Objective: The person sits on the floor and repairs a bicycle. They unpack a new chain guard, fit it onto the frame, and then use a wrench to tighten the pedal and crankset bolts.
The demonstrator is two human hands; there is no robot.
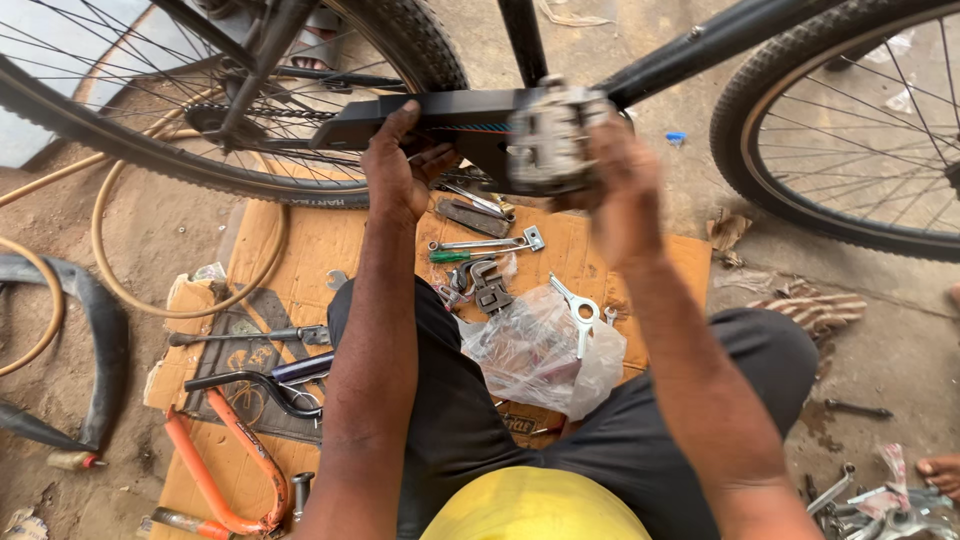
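The left hand (pixel 398 165) is pinching the black chain guard (pixel 420 118) in its grip. The right hand (pixel 622 185) is pressing the grey pedal (pixel 548 140), its grip blurred beyond telling.

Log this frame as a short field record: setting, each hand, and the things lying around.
setting: person seated on flattened cardboard on the ground beside a bicycle
left hand: grips the black chain guard
right hand: on the grey pedal, blurred
rear wheel: upper left
front wheel: upper right
tools: combination wrench, green-handled screwdriver, clear plastic bag
left side: orange frame piece, black inner tube
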